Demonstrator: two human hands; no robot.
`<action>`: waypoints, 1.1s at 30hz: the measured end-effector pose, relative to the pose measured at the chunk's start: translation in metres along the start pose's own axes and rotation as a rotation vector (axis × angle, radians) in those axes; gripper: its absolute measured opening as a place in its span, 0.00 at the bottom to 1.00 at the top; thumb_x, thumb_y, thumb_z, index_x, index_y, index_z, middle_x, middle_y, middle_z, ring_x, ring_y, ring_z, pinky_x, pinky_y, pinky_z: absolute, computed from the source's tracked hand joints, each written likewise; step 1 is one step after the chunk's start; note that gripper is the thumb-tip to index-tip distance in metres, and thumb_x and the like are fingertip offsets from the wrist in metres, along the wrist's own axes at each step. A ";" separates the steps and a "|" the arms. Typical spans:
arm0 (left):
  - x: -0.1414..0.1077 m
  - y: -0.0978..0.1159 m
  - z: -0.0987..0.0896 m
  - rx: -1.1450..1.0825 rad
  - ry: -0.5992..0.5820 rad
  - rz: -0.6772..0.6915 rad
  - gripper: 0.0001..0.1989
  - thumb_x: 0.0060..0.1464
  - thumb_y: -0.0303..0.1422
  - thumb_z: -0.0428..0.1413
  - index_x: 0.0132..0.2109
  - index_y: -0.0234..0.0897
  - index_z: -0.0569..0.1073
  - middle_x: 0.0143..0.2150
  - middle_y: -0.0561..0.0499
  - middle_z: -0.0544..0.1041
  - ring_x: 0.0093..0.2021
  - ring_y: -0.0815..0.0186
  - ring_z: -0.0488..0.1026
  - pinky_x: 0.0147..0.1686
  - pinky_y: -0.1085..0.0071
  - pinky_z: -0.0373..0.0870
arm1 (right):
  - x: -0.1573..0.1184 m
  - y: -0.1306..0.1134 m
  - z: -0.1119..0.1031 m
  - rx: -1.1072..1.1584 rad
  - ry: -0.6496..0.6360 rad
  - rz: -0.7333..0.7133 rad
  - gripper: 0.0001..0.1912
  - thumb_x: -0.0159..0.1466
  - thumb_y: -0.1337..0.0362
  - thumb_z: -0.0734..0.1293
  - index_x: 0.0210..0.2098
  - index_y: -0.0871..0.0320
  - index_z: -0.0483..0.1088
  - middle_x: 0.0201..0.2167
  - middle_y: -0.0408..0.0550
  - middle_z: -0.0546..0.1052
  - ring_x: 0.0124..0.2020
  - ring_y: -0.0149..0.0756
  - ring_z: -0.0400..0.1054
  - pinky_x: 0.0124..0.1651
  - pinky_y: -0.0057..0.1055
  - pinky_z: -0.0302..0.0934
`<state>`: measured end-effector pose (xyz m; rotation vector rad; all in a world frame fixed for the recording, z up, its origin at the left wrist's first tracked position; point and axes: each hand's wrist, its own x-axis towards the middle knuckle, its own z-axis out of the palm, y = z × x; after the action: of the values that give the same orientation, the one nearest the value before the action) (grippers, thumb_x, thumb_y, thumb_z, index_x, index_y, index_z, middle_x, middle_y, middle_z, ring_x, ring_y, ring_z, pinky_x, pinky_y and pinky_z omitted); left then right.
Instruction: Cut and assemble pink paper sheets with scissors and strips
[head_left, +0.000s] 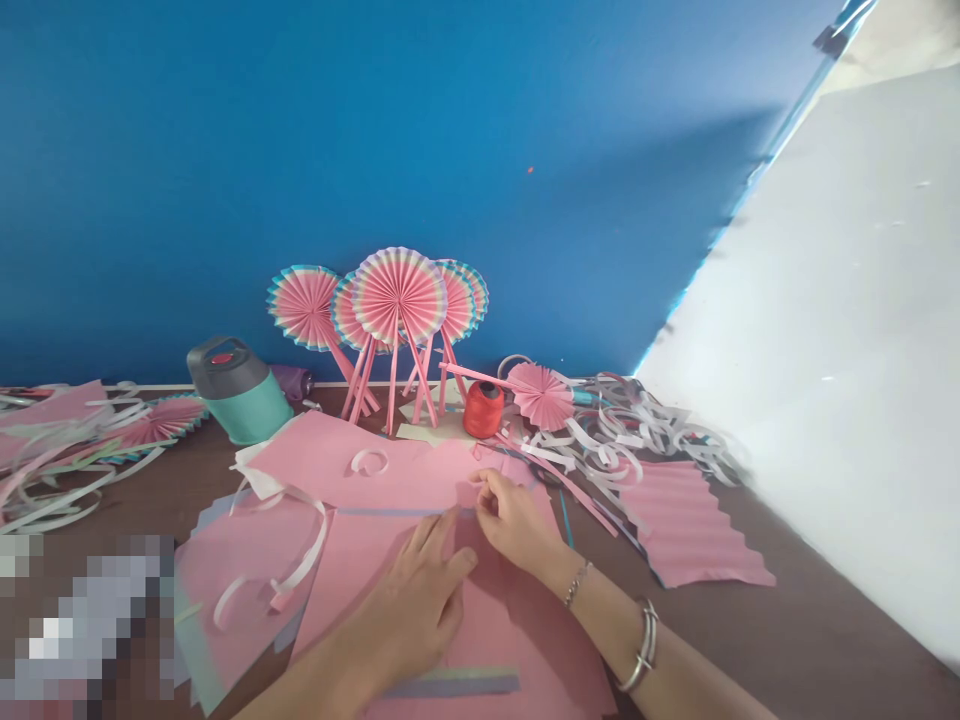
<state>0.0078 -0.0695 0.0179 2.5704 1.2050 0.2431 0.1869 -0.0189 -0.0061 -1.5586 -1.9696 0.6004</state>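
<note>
My left hand (420, 598) lies flat with fingers stretched out on a large pink paper sheet (337, 590). Just to its right, my right hand (517, 518) is closed, its fingers curled in a pinch over the far part of the sheet. Whatever those fingertips hold, if anything, is hidden. A thin bluish strip (390, 512) crosses the paper beyond my left fingers. Near my left wrist lies a green and grey band (457, 683). Another pink sheet (315, 455) is spread farther back, with a curled white paper strip (370, 461) on it.
Several pleated paper fans (400, 298) stand against the blue wall. A red thread spool (483, 412) and a plain pink fan (541, 396) are at the back. White strips (637, 430) heap near a pleated pink sheet (694, 525). A teal flask (244, 400) stands left.
</note>
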 end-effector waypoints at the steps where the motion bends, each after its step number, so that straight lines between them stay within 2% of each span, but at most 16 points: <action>1: 0.000 0.000 0.001 -0.003 -0.011 -0.004 0.21 0.51 0.21 0.46 0.52 0.42 0.67 0.65 0.43 0.54 0.63 0.51 0.54 0.55 0.49 0.61 | 0.000 0.000 0.000 0.001 -0.001 -0.002 0.18 0.54 0.76 0.59 0.43 0.58 0.65 0.27 0.43 0.74 0.30 0.34 0.69 0.34 0.29 0.55; 5: 0.000 -0.003 0.002 -0.023 -0.013 0.000 0.22 0.51 0.21 0.46 0.52 0.42 0.67 0.66 0.42 0.53 0.64 0.49 0.52 0.56 0.47 0.60 | 0.001 0.001 0.001 0.018 -0.005 -0.004 0.19 0.53 0.76 0.59 0.44 0.58 0.64 0.28 0.42 0.74 0.31 0.34 0.69 0.35 0.29 0.56; 16: 0.002 -0.003 0.003 -0.018 -0.011 0.028 0.21 0.50 0.21 0.46 0.50 0.42 0.66 0.65 0.45 0.56 0.62 0.52 0.53 0.56 0.50 0.60 | 0.002 0.003 0.004 0.052 -0.004 0.008 0.19 0.54 0.76 0.59 0.45 0.59 0.64 0.27 0.43 0.74 0.31 0.34 0.68 0.35 0.29 0.57; 26: 0.001 -0.004 0.007 -0.009 -0.022 0.015 0.22 0.50 0.21 0.46 0.52 0.42 0.65 0.67 0.43 0.50 0.63 0.50 0.52 0.56 0.48 0.58 | 0.002 0.002 0.002 0.051 -0.008 0.015 0.20 0.54 0.76 0.60 0.45 0.59 0.64 0.27 0.42 0.73 0.31 0.34 0.68 0.35 0.29 0.57; 33: 0.003 -0.003 0.004 -0.017 -0.017 0.029 0.20 0.50 0.21 0.46 0.50 0.41 0.65 0.65 0.45 0.56 0.62 0.53 0.53 0.56 0.50 0.60 | 0.001 0.003 0.003 0.047 -0.008 0.005 0.19 0.54 0.76 0.60 0.45 0.58 0.64 0.27 0.42 0.73 0.31 0.33 0.68 0.35 0.29 0.57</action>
<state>0.0088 -0.0664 0.0132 2.5714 1.1552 0.2369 0.1872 -0.0171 -0.0101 -1.5353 -1.9447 0.6511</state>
